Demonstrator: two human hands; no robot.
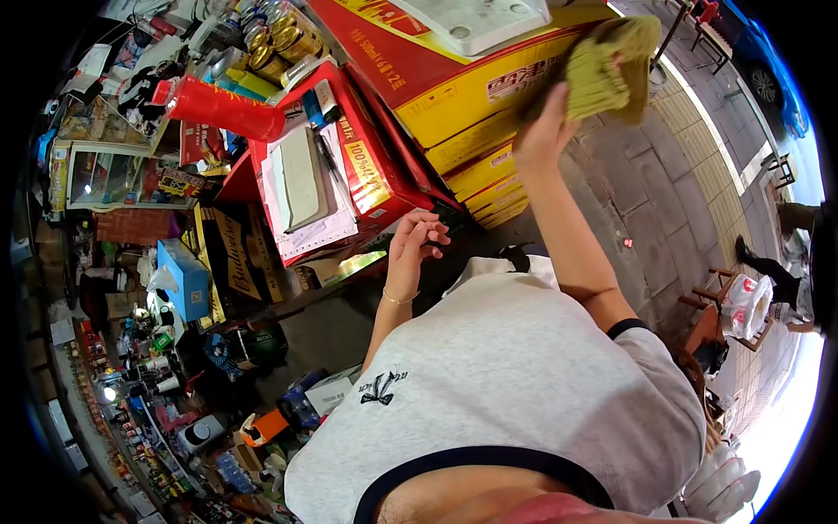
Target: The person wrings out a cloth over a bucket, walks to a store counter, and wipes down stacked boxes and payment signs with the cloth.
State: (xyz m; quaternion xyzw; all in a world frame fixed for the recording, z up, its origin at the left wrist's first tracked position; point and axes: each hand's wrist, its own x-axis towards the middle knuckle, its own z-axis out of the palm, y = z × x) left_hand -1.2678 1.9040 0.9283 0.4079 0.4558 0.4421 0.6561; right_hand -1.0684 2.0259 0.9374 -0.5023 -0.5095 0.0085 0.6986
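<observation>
My right hand (543,135) is stretched out ahead, its fingers closed on a yellow-green cloth (602,79) with brown parts. The cloth is bunched and hangs beside the right end of the stacked red and yellow cartons (454,105). I cannot tell whether it touches them. Nearer my chest, my left hand (415,242) is raised with its fingers loosely bent and apart, and nothing shows in it. A thin bracelet circles that wrist. Just beyond it stands a red carton (371,179) bearing papers, a pale flat pad (301,179) and a pen (326,161).
A red bottle (223,108) stands left of the papers, with gold cans (288,42) behind. A white tray (476,22) tops the carton stack. A Budweiser box (234,262) and a blue tissue box (183,281) are at left. Paving (628,183) and a stool (711,293) lie right.
</observation>
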